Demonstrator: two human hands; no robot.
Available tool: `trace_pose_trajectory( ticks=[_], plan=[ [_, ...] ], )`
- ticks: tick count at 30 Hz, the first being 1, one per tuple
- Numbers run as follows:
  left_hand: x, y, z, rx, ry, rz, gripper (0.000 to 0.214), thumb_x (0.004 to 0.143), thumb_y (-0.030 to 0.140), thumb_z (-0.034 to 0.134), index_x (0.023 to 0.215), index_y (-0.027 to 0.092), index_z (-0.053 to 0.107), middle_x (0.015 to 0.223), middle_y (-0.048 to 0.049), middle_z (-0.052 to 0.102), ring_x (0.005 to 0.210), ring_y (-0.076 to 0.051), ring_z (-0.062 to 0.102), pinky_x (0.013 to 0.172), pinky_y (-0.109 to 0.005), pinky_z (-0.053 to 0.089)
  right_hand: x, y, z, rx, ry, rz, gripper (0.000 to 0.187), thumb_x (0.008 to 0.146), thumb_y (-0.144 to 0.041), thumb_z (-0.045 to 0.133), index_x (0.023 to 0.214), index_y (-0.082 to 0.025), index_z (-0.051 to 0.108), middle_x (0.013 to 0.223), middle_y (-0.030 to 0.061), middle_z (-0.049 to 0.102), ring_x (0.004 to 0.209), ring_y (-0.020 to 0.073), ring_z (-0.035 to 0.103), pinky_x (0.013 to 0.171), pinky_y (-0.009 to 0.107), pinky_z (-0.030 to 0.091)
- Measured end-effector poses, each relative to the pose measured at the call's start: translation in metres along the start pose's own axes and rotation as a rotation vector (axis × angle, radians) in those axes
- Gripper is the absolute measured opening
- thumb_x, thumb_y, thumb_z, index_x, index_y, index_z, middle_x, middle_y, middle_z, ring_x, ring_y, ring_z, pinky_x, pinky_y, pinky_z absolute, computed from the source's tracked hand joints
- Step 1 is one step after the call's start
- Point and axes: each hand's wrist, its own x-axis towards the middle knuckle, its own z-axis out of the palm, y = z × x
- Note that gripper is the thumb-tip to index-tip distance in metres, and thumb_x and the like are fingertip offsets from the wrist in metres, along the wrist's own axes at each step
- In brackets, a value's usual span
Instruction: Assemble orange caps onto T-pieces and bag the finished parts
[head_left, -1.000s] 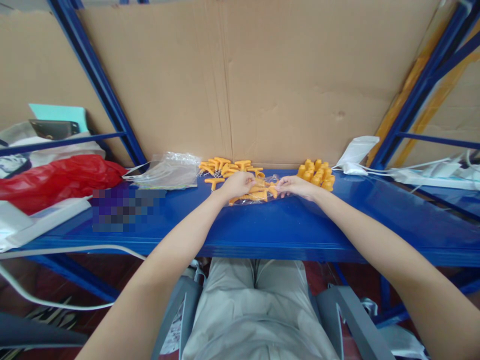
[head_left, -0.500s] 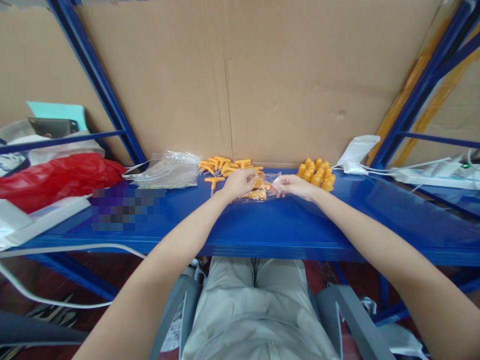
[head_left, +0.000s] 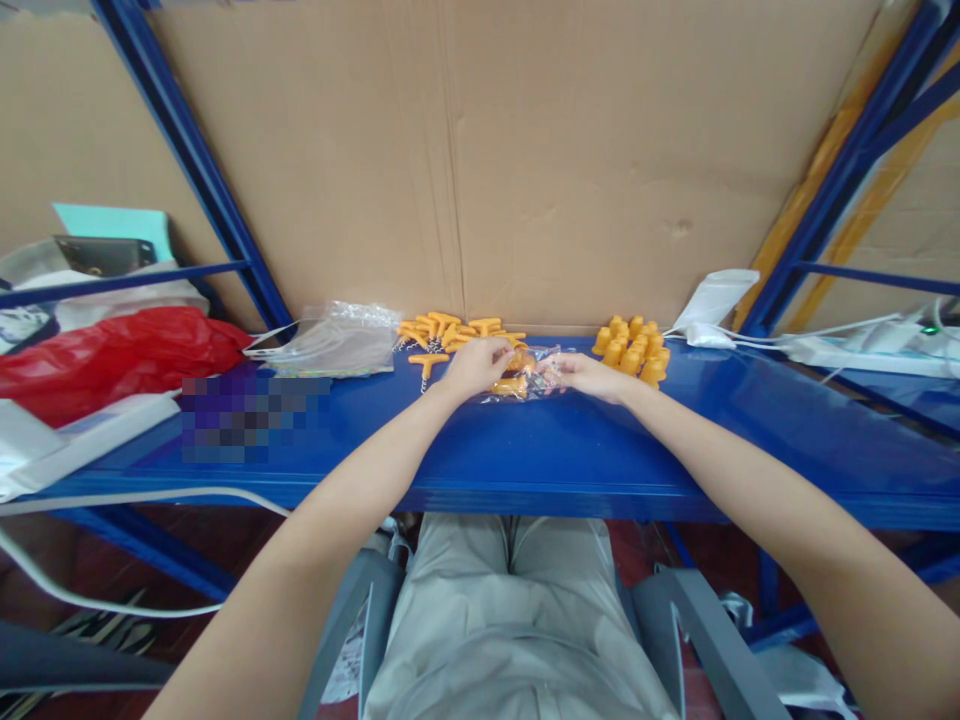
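Between my hands lies a clear plastic bag [head_left: 537, 384] with yellow-orange pieces [head_left: 513, 387] inside it. My left hand [head_left: 480, 366] is closed at the bag's left side, its fingertips bent over the plastic. The fingers of my right hand [head_left: 576, 374] pinch the bag's right edge. Just behind my left hand is a pile of yellow-handled corkscrews [head_left: 442, 326] with metal spirals, and one corkscrew [head_left: 429, 364] lies apart at its front. Beyond my right hand stand several yellow cylindrical pieces [head_left: 631, 348] in a group.
Flat clear bags [head_left: 337, 340] lie left of the corkscrews on the blue table [head_left: 540, 450]. A red plastic bag [head_left: 142, 350] and a white box [head_left: 82, 440] sit further left. Cardboard [head_left: 540, 160] rises behind. White cables and a white packet [head_left: 720, 305] are at the right.
The yellow pieces in the bag have shifted, and the plastic is bunched differently near my right hand. Both hands stay in nearly the same place.
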Motion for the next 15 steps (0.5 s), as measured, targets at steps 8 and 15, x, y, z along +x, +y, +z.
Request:
trace_pose_trajectory(
  ticks=[8,15],
  plan=[
    [0.002,-0.005,0.006,-0.03,-0.127,-0.003,0.019,0.088,0.024,0.054,0.09,0.017,0.072,0.083,-0.0046,0.074,0.074,-0.017,0.064,0.068,-0.027,0.044,0.001,-0.001,0.002,-0.034,0.011,-0.007,0.014,0.074,-0.03,0.073,0.079,-0.017,0.069,0.073,-0.0009,0.067,0.065,0.0097,0.057,0.059,0.02,0.044],
    [0.004,-0.01,0.011,-0.076,-0.213,0.02,0.018,0.085,0.023,0.055,0.092,0.019,0.071,0.086,-0.0027,0.074,0.076,-0.017,0.065,0.07,-0.026,0.046,0.0,-0.005,-0.006,-0.139,0.054,0.045,0.019,0.079,-0.034,0.069,0.07,-0.017,0.066,0.064,0.0025,0.069,0.051,0.0106,0.056,0.053,0.023,0.044]
  ],
)
